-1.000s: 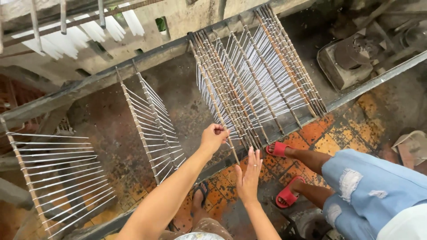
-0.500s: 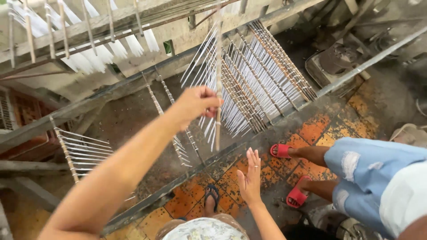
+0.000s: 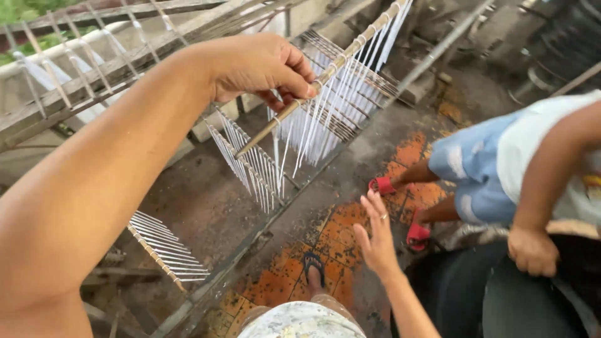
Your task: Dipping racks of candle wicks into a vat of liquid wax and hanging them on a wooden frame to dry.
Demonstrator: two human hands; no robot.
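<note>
The left hand (image 3: 260,66) pinches a stick (image 3: 325,72) of hanging white strands lifted clear above the rails (image 3: 263,231), the right hand (image 3: 375,235) hangs spread and empty, and several loaded sticks, perhaps candles, wait below.

This looks like an outdoor craft workshop, rough and open to the air. Long metal rails (image 3: 432,53) run over a stained concrete floor (image 3: 200,200), and wooden sticks hung with rows of thin white strands (image 3: 338,106) rest across them as on drying racks (image 3: 169,250). More racks lean against a weathered wall (image 3: 81,94). Worn orange patterned tiles (image 3: 338,238) form the walkway, and green foliage (image 3: 25,9) shows beyond the wall.
</note>
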